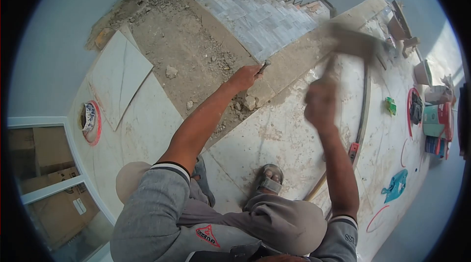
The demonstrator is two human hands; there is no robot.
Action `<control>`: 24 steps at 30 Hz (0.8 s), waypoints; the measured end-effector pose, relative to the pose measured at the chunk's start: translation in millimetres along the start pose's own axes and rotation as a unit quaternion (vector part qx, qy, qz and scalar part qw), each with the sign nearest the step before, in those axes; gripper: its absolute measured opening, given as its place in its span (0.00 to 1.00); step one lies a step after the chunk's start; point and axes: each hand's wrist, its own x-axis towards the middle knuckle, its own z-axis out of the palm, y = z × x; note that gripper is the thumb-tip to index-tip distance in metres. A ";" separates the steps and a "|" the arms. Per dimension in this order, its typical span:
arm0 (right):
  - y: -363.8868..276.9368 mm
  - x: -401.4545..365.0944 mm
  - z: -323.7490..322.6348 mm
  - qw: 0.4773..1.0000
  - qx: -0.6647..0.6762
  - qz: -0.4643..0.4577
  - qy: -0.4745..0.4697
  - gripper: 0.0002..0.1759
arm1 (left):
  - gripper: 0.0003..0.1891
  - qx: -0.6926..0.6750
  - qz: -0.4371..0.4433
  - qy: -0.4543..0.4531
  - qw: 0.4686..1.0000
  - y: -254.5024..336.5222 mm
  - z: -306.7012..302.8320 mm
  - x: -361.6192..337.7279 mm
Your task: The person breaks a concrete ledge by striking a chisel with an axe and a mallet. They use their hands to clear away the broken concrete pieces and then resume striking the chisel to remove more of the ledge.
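My left hand (244,78) is closed around a chisel (265,65), whose metal end sticks up out of the fist. It is over the edge of the rough concrete strip (289,68), beside broken mortar; the chisel's lower end is hidden. My right hand (321,106) grips the handle of a hammer (357,43), raised to the right of the chisel and apart from it. Both hammer and right hand are smeared by motion. Loose chunks and rubble (238,107) lie just below my left hand.
Tiled stairs (250,19) descend beyond the strip. A loose marble-look tile (121,78) lies left, near a tape roll (88,116). A long straight bar (364,110) lies right, with buckets (436,120), a blue bag (395,186) and a green wrapper (390,106) farther off.
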 end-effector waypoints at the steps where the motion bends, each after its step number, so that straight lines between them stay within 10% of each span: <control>1: -10.2 -1.6 6.5 0.923 -0.091 0.254 -0.274 0.17 | 0.06 0.002 0.007 0.002 1.000 -0.6 4.9 -2.3; 6: -54.0 16.0 -27.6 0.963 -0.034 0.198 -0.178 0.18 | 0.05 0.012 -0.022 -0.009 1.000 4.8 0.0 2.1; 12: -100.7 70.2 -63.5 0.926 0.234 -0.063 0.290 0.16 | 0.05 0.002 -0.012 -0.012 1.000 4.3 -1.1 2.3; 13: -72.5 50.4 -50.4 0.902 0.344 0.018 0.259 0.18 | 0.05 0.002 -0.013 -0.019 1.000 6.3 -1.9 1.9; 15: 5.4 -16.2 8.9 0.990 0.025 0.131 0.044 0.21 | 0.06 0.002 -0.006 -0.012 1.000 3.8 -1.6 1.4; 16: -8.7 -9.4 9.6 0.911 -0.084 0.305 -0.264 0.18 | 0.06 0.001 -0.001 -0.005 1.000 3.8 0.9 0.8; 22: -70.9 24.7 -50.8 0.975 -0.015 0.205 -0.082 0.15 | 0.07 0.022 -0.033 -0.017 0.999 5.2 2.7 0.6; 24: -76.3 44.6 -71.4 0.984 0.102 0.050 0.138 0.16 | 0.07 0.016 -0.024 -0.016 0.999 3.1 2.3 0.0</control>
